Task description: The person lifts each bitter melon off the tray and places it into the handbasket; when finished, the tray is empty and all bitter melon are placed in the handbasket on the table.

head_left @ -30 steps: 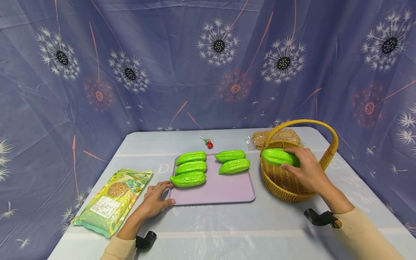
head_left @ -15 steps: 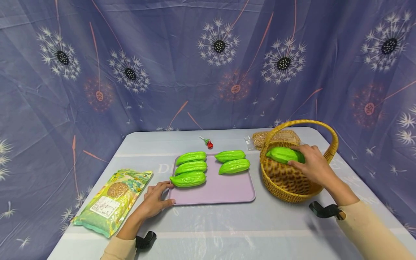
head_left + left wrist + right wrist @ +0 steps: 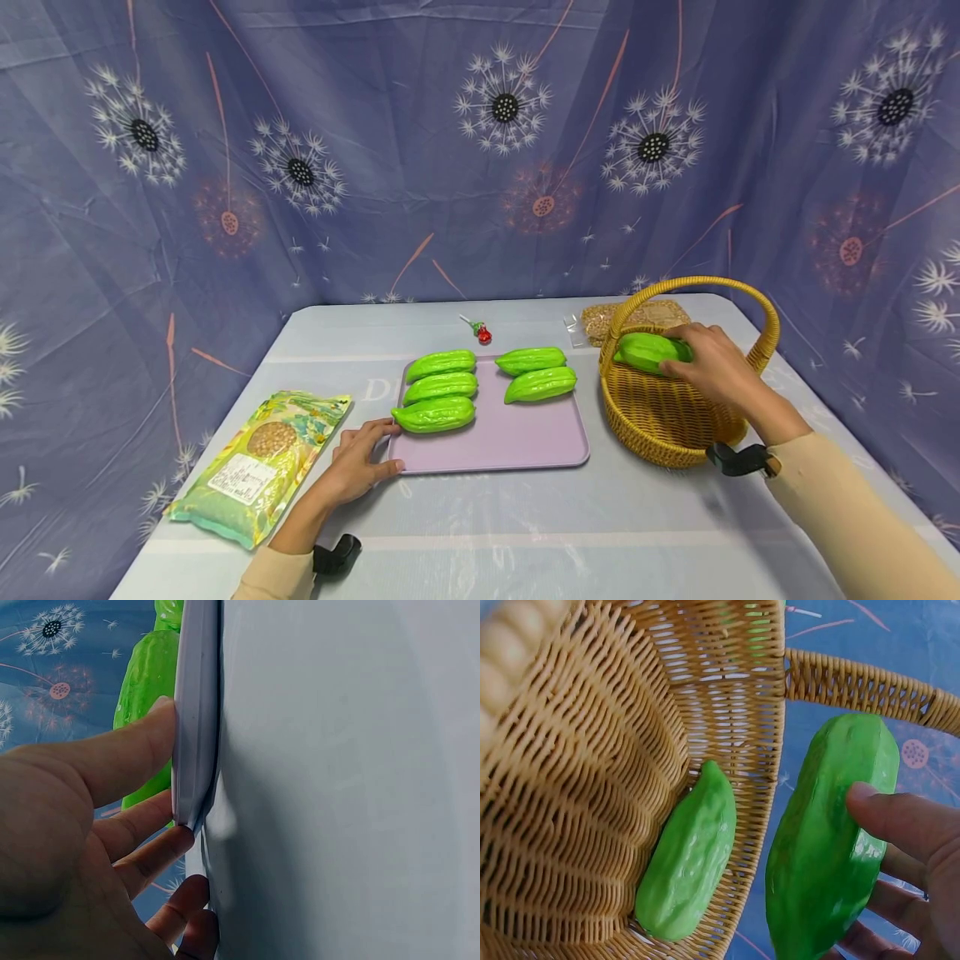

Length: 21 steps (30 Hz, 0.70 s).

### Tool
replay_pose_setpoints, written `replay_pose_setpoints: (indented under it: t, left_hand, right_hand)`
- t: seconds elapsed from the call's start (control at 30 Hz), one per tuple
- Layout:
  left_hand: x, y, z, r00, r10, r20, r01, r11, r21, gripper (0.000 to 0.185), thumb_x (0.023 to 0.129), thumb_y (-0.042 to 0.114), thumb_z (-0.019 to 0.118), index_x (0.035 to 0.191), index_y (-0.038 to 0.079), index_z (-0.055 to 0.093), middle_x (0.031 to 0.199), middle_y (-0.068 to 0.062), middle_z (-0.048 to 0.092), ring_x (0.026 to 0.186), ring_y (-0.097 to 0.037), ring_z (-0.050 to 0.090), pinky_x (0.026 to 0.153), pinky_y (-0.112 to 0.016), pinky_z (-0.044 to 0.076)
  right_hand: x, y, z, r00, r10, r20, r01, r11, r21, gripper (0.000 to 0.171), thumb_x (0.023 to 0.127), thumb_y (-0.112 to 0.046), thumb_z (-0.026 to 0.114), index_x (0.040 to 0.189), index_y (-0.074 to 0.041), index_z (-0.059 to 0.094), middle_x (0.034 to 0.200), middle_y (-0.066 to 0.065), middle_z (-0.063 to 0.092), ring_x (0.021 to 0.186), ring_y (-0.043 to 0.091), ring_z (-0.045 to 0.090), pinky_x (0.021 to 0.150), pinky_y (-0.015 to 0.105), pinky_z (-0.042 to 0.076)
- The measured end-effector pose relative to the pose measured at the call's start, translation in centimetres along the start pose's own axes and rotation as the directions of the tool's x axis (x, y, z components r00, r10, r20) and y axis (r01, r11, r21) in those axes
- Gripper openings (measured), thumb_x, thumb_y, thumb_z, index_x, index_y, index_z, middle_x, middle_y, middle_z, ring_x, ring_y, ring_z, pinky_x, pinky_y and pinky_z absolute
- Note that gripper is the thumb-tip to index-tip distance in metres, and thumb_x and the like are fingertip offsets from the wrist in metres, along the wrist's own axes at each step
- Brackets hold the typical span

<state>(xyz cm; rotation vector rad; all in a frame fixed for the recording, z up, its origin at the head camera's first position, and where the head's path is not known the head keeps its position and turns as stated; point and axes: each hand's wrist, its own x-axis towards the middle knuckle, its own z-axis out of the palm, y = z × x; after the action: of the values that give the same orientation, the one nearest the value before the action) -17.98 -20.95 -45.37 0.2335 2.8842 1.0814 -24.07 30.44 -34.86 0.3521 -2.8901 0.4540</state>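
Observation:
Over the far side of the wicker basket (image 3: 652, 433), my right hand (image 3: 716, 371) grips a green bitter melon (image 3: 832, 825), thumb on one side and fingers on the other. Inside the basket a second bitter melon (image 3: 686, 862) lies against the wall in the right wrist view. My left hand (image 3: 360, 462) rests at the left edge of a lilac tray (image 3: 517, 442), its thumb and fingertips touching the rim near the front corner. On that tray lie three bitter melons (image 3: 435, 415) stacked in a column at left and two more bitter melons (image 3: 540, 384) at right.
A green and yellow bag of beans (image 3: 258, 467) lies left of the left hand. Behind the basket is a clear packet of grain (image 3: 592, 321). A small red and green item (image 3: 482, 333) sits beyond the tray. The basket's tall handle (image 3: 768, 333) arches beside the right hand.
My right hand has shifted a little toward the back of the basket with the bitter melon, after a slight move to the right. The left hand and tray have stayed put.

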Motion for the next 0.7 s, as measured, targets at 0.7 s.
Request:
replay_pose_setpoints:
  t: [0.7]
  left_hand:
    - [-0.2, 0.2, -0.1, 1.000, -0.002, 0.000, 0.002, 1.000, -0.003, 0.050, 0.078, 0.023, 0.074, 0.124, 0.011, 0.057, 0.144, -0.009, 0.044, 0.119, -0.032, 0.034, 0.090, -0.050, 0.024]
  right_hand:
    - [2.5, 1.5, 1.5, 0.984, 0.051, 0.172, -0.058, 0.998, 0.035, 0.052, 0.087, -0.024, 0.065, 0.129, 0.002, 0.049, 0.128, 0.030, 0.048, 0.117, 0.049, 0.040, 0.093, 0.063, 0.033]
